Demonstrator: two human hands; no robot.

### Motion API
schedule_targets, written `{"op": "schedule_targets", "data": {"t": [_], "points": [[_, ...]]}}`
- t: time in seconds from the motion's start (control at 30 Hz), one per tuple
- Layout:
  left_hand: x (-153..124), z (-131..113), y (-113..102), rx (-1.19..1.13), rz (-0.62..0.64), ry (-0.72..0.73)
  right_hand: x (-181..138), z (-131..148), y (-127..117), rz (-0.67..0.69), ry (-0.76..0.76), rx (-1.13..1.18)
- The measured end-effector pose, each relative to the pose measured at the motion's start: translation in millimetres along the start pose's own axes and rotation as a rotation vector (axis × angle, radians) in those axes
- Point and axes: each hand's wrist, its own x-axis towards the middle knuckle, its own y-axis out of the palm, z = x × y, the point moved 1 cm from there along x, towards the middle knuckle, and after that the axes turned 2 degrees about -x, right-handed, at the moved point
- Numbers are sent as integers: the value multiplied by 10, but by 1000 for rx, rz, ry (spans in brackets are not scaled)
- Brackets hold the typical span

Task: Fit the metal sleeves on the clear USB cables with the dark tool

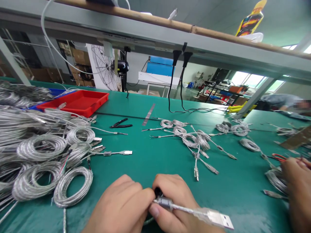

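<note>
Close to the table's front edge, my left hand (122, 204) and my right hand (178, 202) meet with fingers closed round a clear-jacketed USB cable (186, 208). Its dark ferrite bead (166, 203) lies between my right thumb and index finger, and the silver USB plug (220, 219) points right. A small black round piece (158, 191) shows between the two hands; its kind is unclear. My left fingertips pinch beside the bead, partly hidden. Left of my hands lies a large pile of coiled USB cables (41, 149).
Black-handled pliers (121, 124), a metal ruler (148, 114) and a red tray (77, 102) lie farther back on the green table (145, 161). More coiled cables (190, 140) lie ahead to the right. Another person's hand (297, 184) is at the right edge. A shelf (155, 27) spans overhead with hanging power cords.
</note>
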Motion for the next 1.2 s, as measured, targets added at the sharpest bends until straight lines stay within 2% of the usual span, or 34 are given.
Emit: {"op": "schedule_targets", "data": {"t": [0.1, 0.3, 0.5, 0.63, 0.83, 1.0, 1.1, 1.2], "points": [[17, 53, -6, -26, 43, 41, -6, 2, 18, -15, -1, 23], [13, 42, -3, -31, 5, 51, -7, -12, 38, -23, -10, 37], [39, -21, -89, -152, 64, -59, -6, -6, 19, -16, 18, 0], [63, 1, -136, -271, 159, -120, -11, -20, 27, -23, 15, 10], [51, 61, -105, -356, 318, -210, -2, -17, 9, 73, -31, 29], [47, 59, -120, -360, 263, -181, -3, -17, 18, 75, -23, 31], [90, 44, -141, -350, 206, -141, -13, -21, 16, 15, -4, 32], [112, 24, -124, -247, 202, -85, -27, -21, -1, -65, 52, 10]]}}
